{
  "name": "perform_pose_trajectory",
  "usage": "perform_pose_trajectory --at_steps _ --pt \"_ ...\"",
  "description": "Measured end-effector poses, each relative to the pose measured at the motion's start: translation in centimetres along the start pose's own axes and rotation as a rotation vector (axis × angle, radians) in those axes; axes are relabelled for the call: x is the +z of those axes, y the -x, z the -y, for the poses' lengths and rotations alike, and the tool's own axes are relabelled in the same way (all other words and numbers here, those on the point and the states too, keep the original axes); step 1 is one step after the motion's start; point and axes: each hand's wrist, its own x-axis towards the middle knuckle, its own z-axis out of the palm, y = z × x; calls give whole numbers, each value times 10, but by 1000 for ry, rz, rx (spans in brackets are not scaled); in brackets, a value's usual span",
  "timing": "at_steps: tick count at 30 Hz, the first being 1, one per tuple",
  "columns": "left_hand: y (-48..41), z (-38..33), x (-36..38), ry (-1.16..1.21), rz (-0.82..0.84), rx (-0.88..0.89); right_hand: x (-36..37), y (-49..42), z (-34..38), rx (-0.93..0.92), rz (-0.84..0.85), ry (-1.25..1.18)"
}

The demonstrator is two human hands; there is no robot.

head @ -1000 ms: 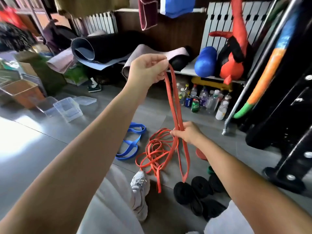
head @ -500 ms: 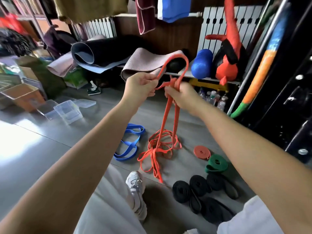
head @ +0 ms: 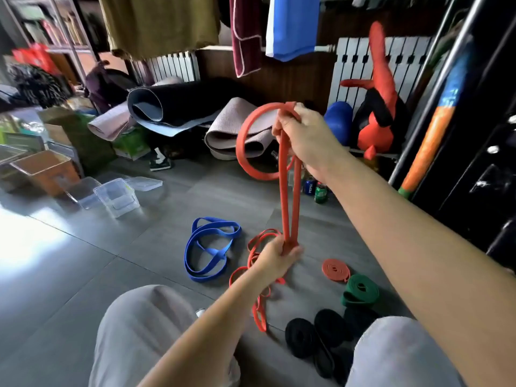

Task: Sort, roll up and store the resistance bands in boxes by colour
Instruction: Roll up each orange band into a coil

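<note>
- Orange resistance band point(head: 241, 152) mid-roll, drawn upright between both hands above the floor point(head: 167, 247)
- Right hand point(head: 304, 135) raised, fingers clamped on a single coil at the top; left hand point(head: 276, 255) lower, fingers pinched round the two hanging strands, loose tail trailing on the floor beneath
- Best done, by the look of it, with strands laid flat and untwisted, light tension from below, each new turn stacked squarely on the coil
- Likely snag: tangled tail dragging along; worth shaking free first
- Rolled orange band point(head: 335, 270), green roll point(head: 360, 289) and black rolls point(head: 301, 339) lying near on the right; blue band point(head: 212, 250) unrolled just beside the tail; clear boxes point(head: 117, 196) well apart, to the left
</note>
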Motion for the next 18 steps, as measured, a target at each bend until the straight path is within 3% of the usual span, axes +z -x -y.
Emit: perform_pose_trajectory --at_steps 3,7,10,12,16,18 --pt "7 48 19 10 34 -151 -17 3 -10 68 -50 -63" --pt "2 52 -6 167 -145 -231 -33 11 -52 154 -7 226" --pt "-21 13 -46 144 -274 -119 -42 18 -93 218 89 553" --pt "-32 -30 -69 99 -281 -12 -38 23 -107 274 212 598" --pt "-36 -107 -94 -226 -119 306 -18 14 -100 185 282 524" --pt "-36 -127 -99 -443 -68 371 -15 6 -90 96 256 558"
